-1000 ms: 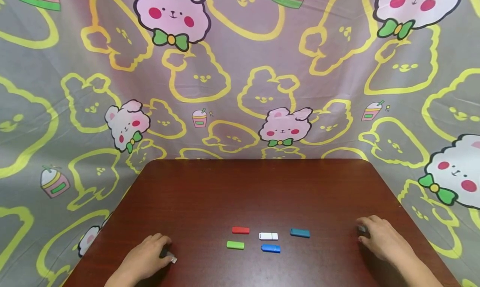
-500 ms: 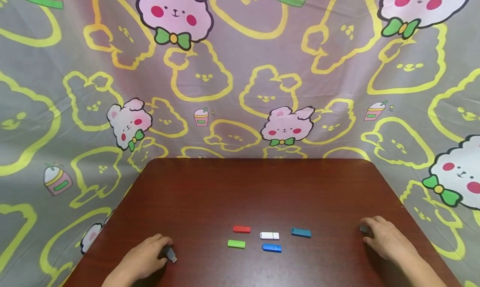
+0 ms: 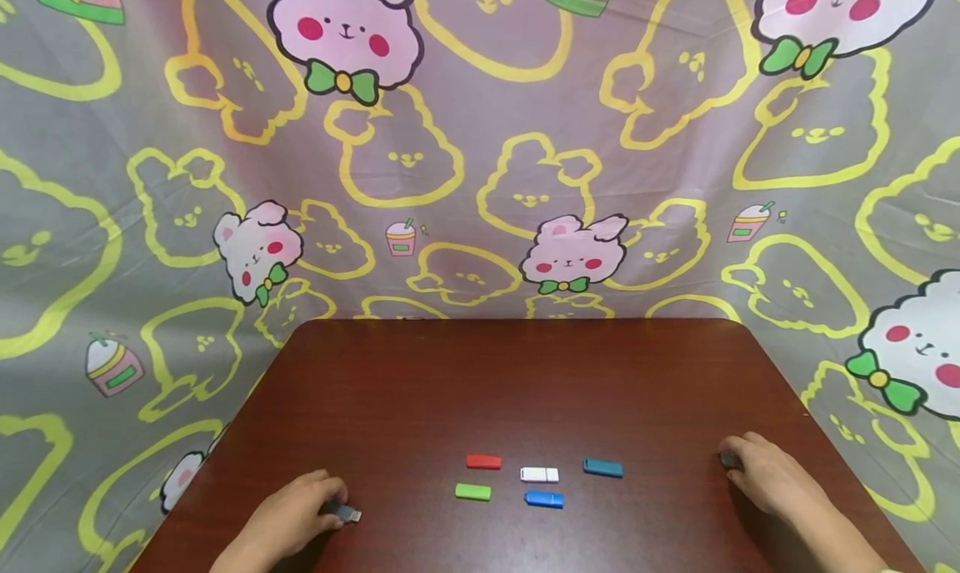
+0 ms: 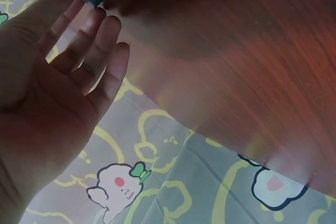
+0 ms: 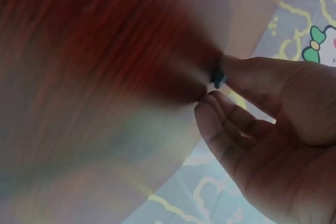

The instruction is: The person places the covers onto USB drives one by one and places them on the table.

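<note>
Near the table's front left, my left hand [image 3: 277,515] pinches a dark grey USB flash drive [image 3: 345,513] between thumb and fingers. Its bare metal plug points right. The left wrist view catches part of this drive at its top edge, by the thumb tip. Over on the right side, my right hand [image 3: 768,477] holds a small dark grey-teal piece [image 5: 218,78] between thumb and fingers. Most of that piece is hidden, so its kind is unclear. Between the hands lie a red flash drive [image 3: 483,462], a green one [image 3: 473,493], a white one [image 3: 539,475], a blue one [image 3: 543,500] and a teal one [image 3: 603,469].
A dark reddish-brown table [image 3: 525,373] with rounded far corners carries everything. Grey cloth [image 3: 450,98] printed with cartoon rabbits hangs behind it and along both sides.
The grey flash drive has turned in my left fingers, and its plug now points more to the right. My right hand stays nearly in place. The flash drives on the table have not moved.
</note>
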Demonstrator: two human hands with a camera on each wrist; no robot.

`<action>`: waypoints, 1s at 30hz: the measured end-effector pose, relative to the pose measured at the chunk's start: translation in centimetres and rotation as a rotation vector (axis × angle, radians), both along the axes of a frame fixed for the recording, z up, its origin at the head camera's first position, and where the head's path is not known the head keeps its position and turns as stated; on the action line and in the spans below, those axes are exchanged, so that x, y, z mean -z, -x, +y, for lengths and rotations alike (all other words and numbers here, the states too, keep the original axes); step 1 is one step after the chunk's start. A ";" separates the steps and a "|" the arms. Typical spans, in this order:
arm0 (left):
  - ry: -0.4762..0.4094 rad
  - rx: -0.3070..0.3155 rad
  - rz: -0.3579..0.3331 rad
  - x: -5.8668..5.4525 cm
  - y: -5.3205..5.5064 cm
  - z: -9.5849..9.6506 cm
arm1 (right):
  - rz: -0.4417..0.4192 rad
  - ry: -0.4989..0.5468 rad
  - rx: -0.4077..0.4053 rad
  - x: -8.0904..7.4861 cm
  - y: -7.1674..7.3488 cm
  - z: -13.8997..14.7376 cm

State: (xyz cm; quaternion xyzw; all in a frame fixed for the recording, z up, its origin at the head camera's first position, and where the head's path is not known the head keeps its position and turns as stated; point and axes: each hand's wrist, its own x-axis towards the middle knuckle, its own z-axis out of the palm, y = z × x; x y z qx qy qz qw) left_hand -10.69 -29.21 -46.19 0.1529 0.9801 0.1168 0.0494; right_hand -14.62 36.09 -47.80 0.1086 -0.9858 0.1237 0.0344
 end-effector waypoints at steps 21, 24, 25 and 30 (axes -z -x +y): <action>-0.142 0.098 0.042 0.2 0.9 1.2 | 0.036 0.043 0.055 0.1 -0.2 -0.2; -0.176 0.126 0.063 0.1 1.2 1.7 | 0.032 0.073 0.066 0.0 -0.1 -0.4; -0.180 0.136 0.081 0.1 1.3 1.9 | 0.035 0.080 0.070 0.0 0.0 -0.5; -0.185 0.169 0.149 0.1 1.6 2.8 | 0.068 0.093 0.067 -0.4 0.1 -1.1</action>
